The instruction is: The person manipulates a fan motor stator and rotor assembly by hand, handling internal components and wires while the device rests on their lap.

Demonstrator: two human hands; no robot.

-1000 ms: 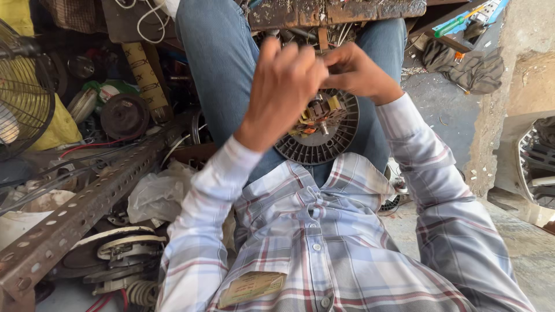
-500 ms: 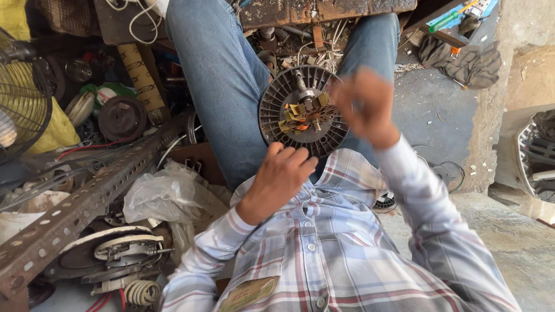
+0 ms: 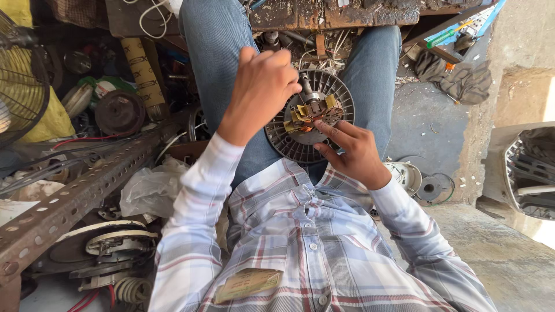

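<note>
Seated person in plaid shirt [image 3: 300, 254] and blue jeans [image 3: 225, 63], viewed from above; a paper slip sits in the chest pocket [image 3: 245, 284]

Slotted metal angle bar [image 3: 75, 193] runs diagonally across the left side, over a heap of parts: wire fan guard [image 3: 20, 81] at far left, a round dark pulley-like disc [image 3: 119, 112], a crumpled clear plastic bag [image 3: 151, 188], wound coils and plates [image 3: 110, 254] lower left

Rusted, dirty table [image 3: 335, 13] edge along the top, loose wires below it. Grey rag [image 3: 457, 78] on the floor at upper right; a small white round part [image 3: 404, 173] lies near the right forearm

Fan motor [image 3: 306, 118]: round ribbed grey housing, copper windings with yellow insulation at centre, short shaft pointing up and left. It rests on the lap between the thighs, tilted toward the camera

Left hand [image 3: 263, 86]: raised above the housing's left rim, fingers curled together toward the shaft; whether it grips anything cannot be told

Right hand [image 3: 352, 153]: cups the housing's lower right edge, fingertips [image 3: 324, 128] laid on the windings – grasping the motor
</note>
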